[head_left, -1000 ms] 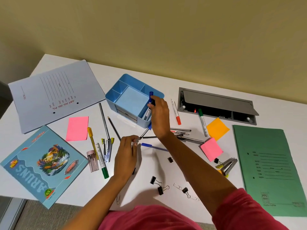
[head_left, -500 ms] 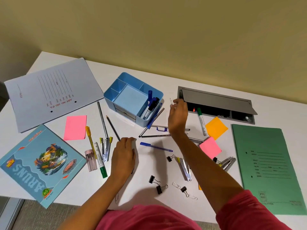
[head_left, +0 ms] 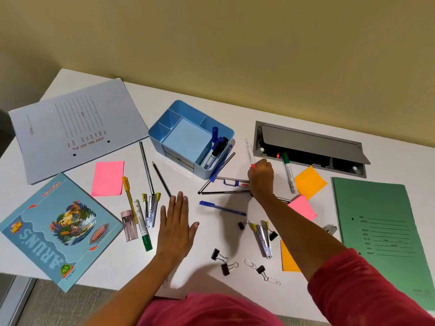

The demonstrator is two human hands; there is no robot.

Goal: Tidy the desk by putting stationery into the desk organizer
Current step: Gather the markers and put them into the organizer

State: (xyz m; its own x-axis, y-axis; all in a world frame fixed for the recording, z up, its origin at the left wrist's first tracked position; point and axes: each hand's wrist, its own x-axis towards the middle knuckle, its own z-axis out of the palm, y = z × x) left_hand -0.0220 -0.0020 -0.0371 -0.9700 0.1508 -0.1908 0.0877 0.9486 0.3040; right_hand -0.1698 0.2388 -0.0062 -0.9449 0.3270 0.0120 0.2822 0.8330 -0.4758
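A person leans over a white desk (head_left: 131,267) strewn with stationery, a pink sleeve (head_left: 353,290) on the right arm. The right hand (head_left: 261,175) has its grip clenched round a white marker (head_left: 250,154) with a red end. The marker is held tilted just right of the blue organizer (head_left: 164,135), between it and a grey cable hatch (head_left: 306,142) set in the desk. The left hand (head_left: 175,227) lies flat on the desk, fingers straight, grip released. Blue and black markers (head_left: 215,149) stand in the organizer's right-hand compartment.

A blue exercise book (head_left: 56,229) at the front left reads "ARUN'S", "NEW" and "65". A grey file (head_left: 75,128) behind it reads "ART NO. 1011". Print on the green folder (head_left: 381,231) at the right is too small to read.

The exercise book's corner hangs over the desk's front edge. Open desk surface lies between the left hand and a blue pen (head_left: 221,207), reaching down to the binder clips (head_left: 219,255) near the front edge. A green-capped marker (head_left: 143,225) lies just left of the left hand.
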